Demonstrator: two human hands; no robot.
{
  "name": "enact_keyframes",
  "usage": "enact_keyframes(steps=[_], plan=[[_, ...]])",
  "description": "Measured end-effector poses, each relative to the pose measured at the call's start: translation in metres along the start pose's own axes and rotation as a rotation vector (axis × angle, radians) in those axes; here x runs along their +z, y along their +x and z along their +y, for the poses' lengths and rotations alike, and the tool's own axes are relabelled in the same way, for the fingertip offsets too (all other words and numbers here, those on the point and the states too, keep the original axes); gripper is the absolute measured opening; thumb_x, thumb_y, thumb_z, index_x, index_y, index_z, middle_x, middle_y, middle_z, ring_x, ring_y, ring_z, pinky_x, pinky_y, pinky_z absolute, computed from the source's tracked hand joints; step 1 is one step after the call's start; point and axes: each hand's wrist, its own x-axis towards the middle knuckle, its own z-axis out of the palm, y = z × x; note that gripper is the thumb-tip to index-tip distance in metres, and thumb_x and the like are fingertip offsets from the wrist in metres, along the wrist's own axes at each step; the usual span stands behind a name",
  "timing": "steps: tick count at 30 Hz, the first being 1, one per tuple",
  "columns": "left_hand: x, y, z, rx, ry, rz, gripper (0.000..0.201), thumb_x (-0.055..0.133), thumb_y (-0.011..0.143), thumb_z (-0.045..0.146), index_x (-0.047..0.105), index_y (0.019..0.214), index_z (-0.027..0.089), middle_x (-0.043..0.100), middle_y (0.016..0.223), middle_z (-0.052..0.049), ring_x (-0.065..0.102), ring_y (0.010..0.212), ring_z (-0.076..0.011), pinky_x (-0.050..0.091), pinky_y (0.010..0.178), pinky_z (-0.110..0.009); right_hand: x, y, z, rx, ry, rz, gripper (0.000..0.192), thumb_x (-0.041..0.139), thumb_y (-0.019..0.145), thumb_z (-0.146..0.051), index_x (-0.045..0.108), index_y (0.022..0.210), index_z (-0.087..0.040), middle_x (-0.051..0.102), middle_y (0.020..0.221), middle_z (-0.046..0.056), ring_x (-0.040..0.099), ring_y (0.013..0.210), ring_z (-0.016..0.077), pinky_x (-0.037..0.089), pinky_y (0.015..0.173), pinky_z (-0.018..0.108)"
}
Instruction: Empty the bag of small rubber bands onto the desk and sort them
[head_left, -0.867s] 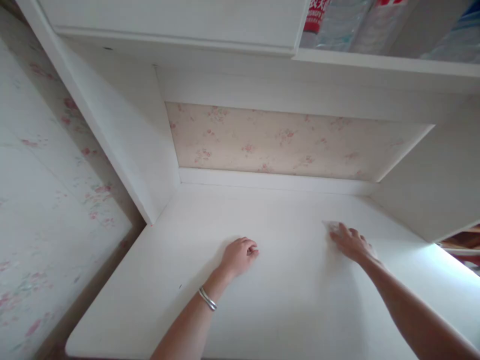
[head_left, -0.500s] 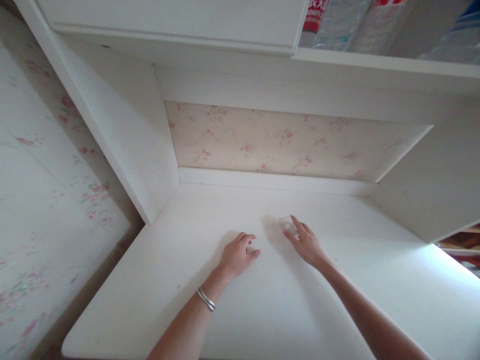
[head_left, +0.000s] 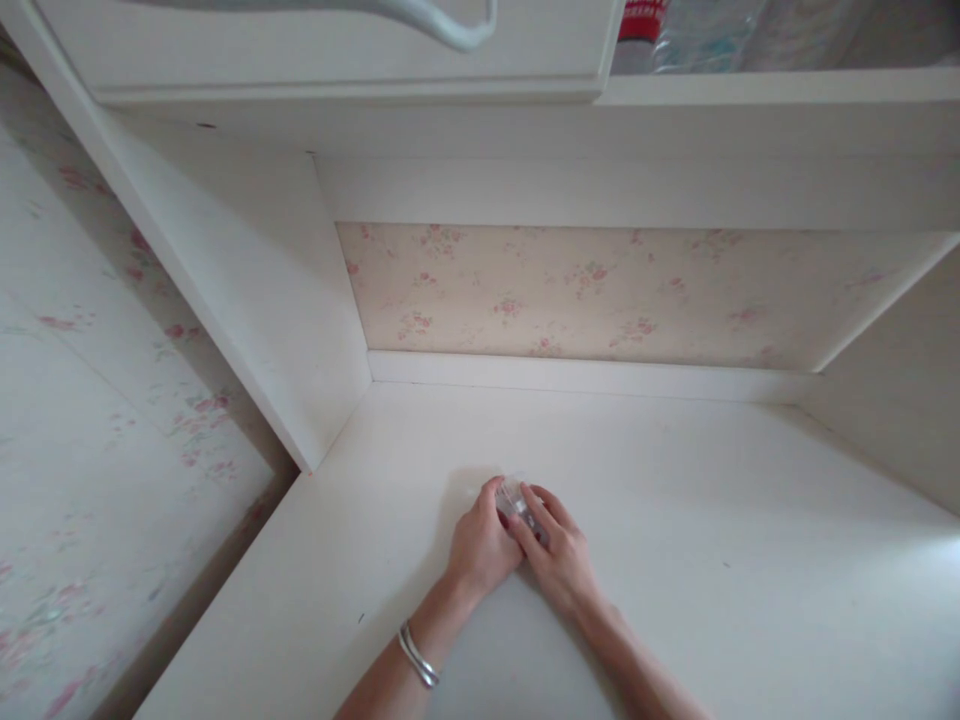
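Note:
A small clear plastic object [head_left: 523, 505], box-like in outline, is between my two hands over the white desk. My left hand [head_left: 484, 540], with silver bangles on its wrist, closes on its left side. From the right, my right hand [head_left: 556, 548] grips it with thumb and fingers. The hands touch each other below it. Fingers cover much of the object, so I cannot tell its exact kind or what, if anything, is inside.
The white desk top [head_left: 660, 590] spreads around my hands. A side panel [head_left: 247, 270] rises at the left, beside floral wallpaper [head_left: 112, 420]. Overhead are a cabinet door [head_left: 337, 60] with a curved handle and a shelf holding clear bottles [head_left: 705, 35].
My right hand has brought the clear object left and nearer to me. My left hand has closed on it too. The view has shifted slightly.

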Motion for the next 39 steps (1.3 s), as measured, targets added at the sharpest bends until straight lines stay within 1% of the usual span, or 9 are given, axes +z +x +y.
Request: enact_keyframes(steps=[5, 9, 12, 17, 21, 25, 32, 35, 39], plan=[[0.001, 0.000, 0.009, -0.072, -0.086, -0.035, 0.064, 0.065, 0.073, 0.027, 0.037, 0.130, 0.020, 0.070, 0.096, -0.008, 0.066, 0.087, -0.0203, 0.049, 0.075, -0.027, -0.004, -0.001, -0.001, 0.026, 0.012, -0.016, 0.046, 0.041, 0.090, -0.047, 0.050, 0.131, -0.026, 0.048, 0.132, 0.008, 0.048, 0.119, 0.0229, 0.041, 0.100, 0.038], [0.001, -0.001, 0.009, -0.082, -0.147, -0.037, 0.069, 0.069, 0.069, 0.028, 0.036, 0.129, 0.019, 0.071, 0.092, -0.006, 0.067, 0.083, -0.0190, 0.050, 0.073, -0.026, -0.007, 0.001, -0.003, 0.089, 0.089, -0.002, 0.047, 0.034, 0.093, -0.047, 0.048, 0.132, -0.026, 0.049, 0.132, 0.006, 0.046, 0.121, 0.0218, 0.037, 0.103, 0.038], [0.003, -0.003, 0.006, -0.057, -0.134, -0.030, 0.076, 0.072, 0.065, 0.028, 0.034, 0.129, 0.020, 0.070, 0.095, -0.006, 0.067, 0.085, -0.0198, 0.051, 0.072, -0.028, -0.013, 0.003, -0.002, 0.142, 0.147, 0.024, 0.047, 0.031, 0.094, -0.047, 0.046, 0.133, -0.026, 0.051, 0.131, 0.005, 0.045, 0.122, 0.0218, 0.035, 0.105, 0.040], [0.008, -0.002, -0.001, -0.027, -0.149, 0.022, 0.076, 0.073, 0.064, 0.028, 0.033, 0.129, 0.022, 0.068, 0.103, -0.009, 0.067, 0.076, -0.0179, 0.052, 0.068, -0.027, -0.018, 0.000, 0.004, 0.136, 0.189, 0.081, 0.050, 0.036, 0.091, -0.051, 0.045, 0.134, -0.028, 0.047, 0.133, 0.006, 0.040, 0.125, 0.0234, 0.032, 0.106, 0.043], [-0.001, 0.008, -0.005, -0.031, -0.153, 0.107, 0.075, 0.073, 0.065, 0.028, 0.034, 0.128, 0.020, 0.064, 0.112, -0.011, 0.067, 0.077, -0.0164, 0.052, 0.071, -0.028, -0.014, 0.000, 0.009, 0.189, 0.219, 0.094, 0.053, 0.035, 0.090, -0.053, 0.044, 0.135, -0.025, 0.045, 0.134, 0.007, 0.038, 0.126, 0.0233, 0.031, 0.106, 0.043], [-0.030, 0.032, -0.011, 0.015, 0.120, 0.186, 0.073, 0.074, 0.065, 0.031, 0.037, 0.127, 0.022, 0.064, 0.111, -0.009, 0.062, 0.099, -0.0219, 0.048, 0.084, -0.032, -0.011, 0.003, 0.015, 0.180, 0.221, 0.057, 0.054, 0.035, 0.090, -0.055, 0.048, 0.132, -0.023, 0.047, 0.132, 0.008, 0.040, 0.124, 0.0239, 0.031, 0.106, 0.043], [-0.092, 0.081, -0.018, -0.029, 0.617, 0.183, 0.069, 0.064, 0.074, 0.032, 0.029, 0.133, 0.023, 0.058, 0.120, -0.010, 0.062, 0.096, -0.0272, 0.047, 0.080, -0.037, -0.013, 0.005, 0.017, 0.162, 0.219, 0.035, 0.052, 0.036, 0.090, -0.055, 0.048, 0.131, -0.025, 0.048, 0.131, 0.007, 0.040, 0.123, 0.0238, 0.032, 0.105, 0.042], [-0.106, 0.092, -0.021, -0.032, 0.861, 0.134, 0.063, 0.054, 0.079, 0.024, 0.026, 0.136, 0.023, 0.054, 0.123, -0.013, 0.062, 0.092, -0.0277, 0.047, 0.077, -0.037, -0.013, 0.005, 0.017, 0.152, 0.207, 0.036, 0.052, 0.037, 0.089, -0.055, 0.049, 0.131, -0.026, 0.049, 0.131, 0.007, 0.041, 0.123, 0.0244, 0.032, 0.105, 0.043], [-0.112, 0.098, -0.023, 0.030, 1.020, 0.056, 0.058, 0.039, 0.082, 0.009, 0.027, 0.137, 0.022, 0.051, 0.123, -0.014, 0.062, 0.090, -0.0258, 0.045, 0.077, -0.037, -0.013, 0.006, 0.017, 0.152, 0.179, 0.035, 0.054, 0.038, 0.089, -0.055, 0.048, 0.132, -0.025, 0.047, 0.132, 0.008, 0.040, 0.123, 0.0253, 0.032, 0.105, 0.045]])
